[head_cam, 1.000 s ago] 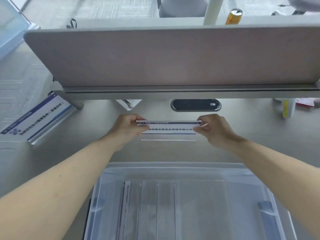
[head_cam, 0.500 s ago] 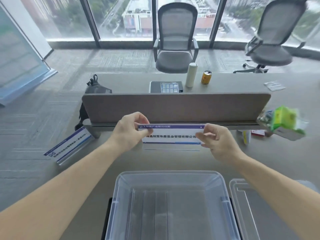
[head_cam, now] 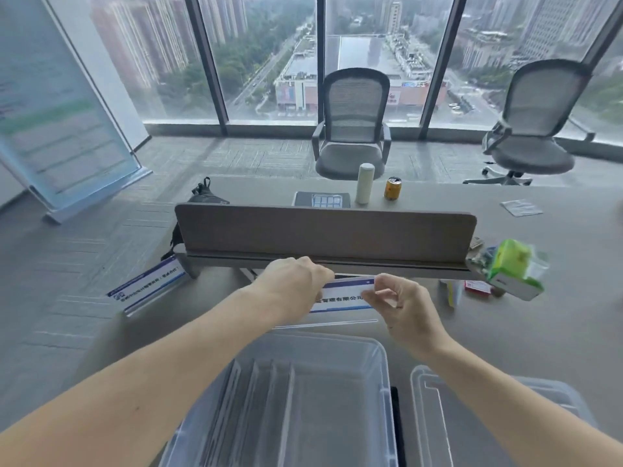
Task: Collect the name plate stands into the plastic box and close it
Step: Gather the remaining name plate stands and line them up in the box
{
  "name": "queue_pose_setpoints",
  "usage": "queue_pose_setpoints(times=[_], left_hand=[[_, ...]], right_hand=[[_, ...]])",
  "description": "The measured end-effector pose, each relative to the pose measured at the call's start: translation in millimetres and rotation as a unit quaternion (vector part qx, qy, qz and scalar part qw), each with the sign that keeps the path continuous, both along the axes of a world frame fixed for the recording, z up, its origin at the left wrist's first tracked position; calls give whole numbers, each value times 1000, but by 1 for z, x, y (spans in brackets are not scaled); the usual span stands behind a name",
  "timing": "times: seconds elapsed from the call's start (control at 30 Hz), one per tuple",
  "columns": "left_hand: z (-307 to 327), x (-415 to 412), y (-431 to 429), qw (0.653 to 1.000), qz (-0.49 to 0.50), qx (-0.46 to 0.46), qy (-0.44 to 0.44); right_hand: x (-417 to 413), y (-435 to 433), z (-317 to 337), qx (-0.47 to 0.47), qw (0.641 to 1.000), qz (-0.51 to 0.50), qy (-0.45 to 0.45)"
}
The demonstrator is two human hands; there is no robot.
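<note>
Stand [head_cam: 344,294] sits mid-frame above the box [head_cam: 286,399], pinched at both ends by my left hand [head_cam: 296,288] and right hand [head_cam: 401,308], so loosening either pinch could drop it crooked onto the rim.

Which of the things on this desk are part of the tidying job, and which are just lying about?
Part of the job:
- name plate held by left hand and right hand
- second name plate
- plastic box
- lid

Just lying about:
- yellow can
- white bottle
- green carton
- black bag
</note>
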State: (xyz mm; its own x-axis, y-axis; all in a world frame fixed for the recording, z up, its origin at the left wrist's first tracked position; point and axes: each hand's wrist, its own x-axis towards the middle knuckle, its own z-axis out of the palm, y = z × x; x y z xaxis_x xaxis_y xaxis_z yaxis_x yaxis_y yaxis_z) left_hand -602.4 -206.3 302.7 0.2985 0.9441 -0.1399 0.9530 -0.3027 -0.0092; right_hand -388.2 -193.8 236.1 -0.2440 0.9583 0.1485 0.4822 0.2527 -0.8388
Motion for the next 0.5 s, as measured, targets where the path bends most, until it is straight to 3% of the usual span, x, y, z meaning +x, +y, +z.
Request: queue_pose_setpoints(times=[0.17, 0.27, 0.37, 0.5], left_hand=[[-5, 40, -32, 999, 52, -9, 2], [-12, 55, -55, 993, 112, -18, -13], [-27, 67, -78, 986, 158, -46, -30], [-64, 72, -101, 973, 210, -81, -55]], right_hand=[[46, -17, -15, -11, 998, 63, 26], [77, -33, -33, 17, 986, 142, -84], [89, -49, -49, 47, 943, 263, -199], [79, -69, -76, 126, 860, 405, -282]])
